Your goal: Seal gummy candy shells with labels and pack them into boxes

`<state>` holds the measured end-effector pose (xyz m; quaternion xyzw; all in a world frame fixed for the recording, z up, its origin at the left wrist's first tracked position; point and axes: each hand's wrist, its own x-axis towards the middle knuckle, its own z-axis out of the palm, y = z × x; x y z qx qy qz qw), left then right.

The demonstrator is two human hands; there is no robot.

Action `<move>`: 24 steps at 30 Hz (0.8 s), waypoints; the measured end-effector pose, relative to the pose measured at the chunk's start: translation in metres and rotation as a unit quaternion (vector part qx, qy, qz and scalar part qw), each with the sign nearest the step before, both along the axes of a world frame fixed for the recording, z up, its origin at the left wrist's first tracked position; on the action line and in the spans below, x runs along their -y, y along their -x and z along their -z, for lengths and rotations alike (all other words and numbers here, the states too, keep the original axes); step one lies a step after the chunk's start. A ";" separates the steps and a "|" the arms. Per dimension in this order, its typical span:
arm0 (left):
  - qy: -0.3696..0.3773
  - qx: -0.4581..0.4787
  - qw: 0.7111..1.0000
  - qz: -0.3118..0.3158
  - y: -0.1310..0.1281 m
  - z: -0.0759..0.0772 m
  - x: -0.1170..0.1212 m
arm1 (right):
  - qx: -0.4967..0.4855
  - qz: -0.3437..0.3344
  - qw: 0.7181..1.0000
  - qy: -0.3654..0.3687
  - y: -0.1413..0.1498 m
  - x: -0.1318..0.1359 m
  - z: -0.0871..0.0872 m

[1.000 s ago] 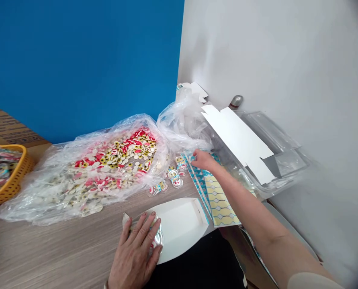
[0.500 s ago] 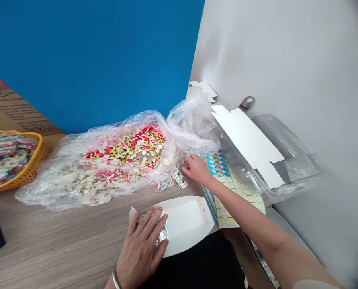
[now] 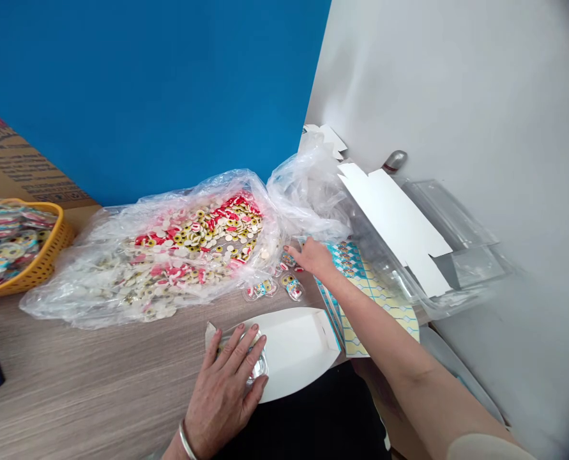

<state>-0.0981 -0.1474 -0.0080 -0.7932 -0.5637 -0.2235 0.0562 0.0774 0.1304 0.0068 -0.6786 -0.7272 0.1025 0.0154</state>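
Five L fingers [image 3: 236, 348] splayed on clear blister [image 3: 259, 369], R hand [image 3: 313, 257] beside packets [image 3: 292, 287].

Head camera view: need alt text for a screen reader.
A person's left hand rests on a clear plastic blister at the end of an open white card box on a wood-grain table. The right hand reaches toward small clear packs, beside a plastic bag of round cream, yellow and red pieces.
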 end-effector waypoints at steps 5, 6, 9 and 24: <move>0.000 -0.002 1.000 0.000 0.000 0.000 0.000 | 0.004 -0.049 0.998 0.029 0.001 -0.007 0.000; 0.000 -0.002 1.000 0.001 0.001 0.000 0.000 | 0.001 -0.057 0.998 0.039 -0.002 -0.009 -0.001; 0.000 -0.001 1.000 0.000 0.001 0.000 0.001 | -0.007 -0.065 0.997 0.047 -0.013 -0.014 0.000; 0.020 0.003 1.000 -0.001 0.001 -0.001 0.002 | -0.034 -0.128 0.991 -0.012 -0.029 0.031 -0.011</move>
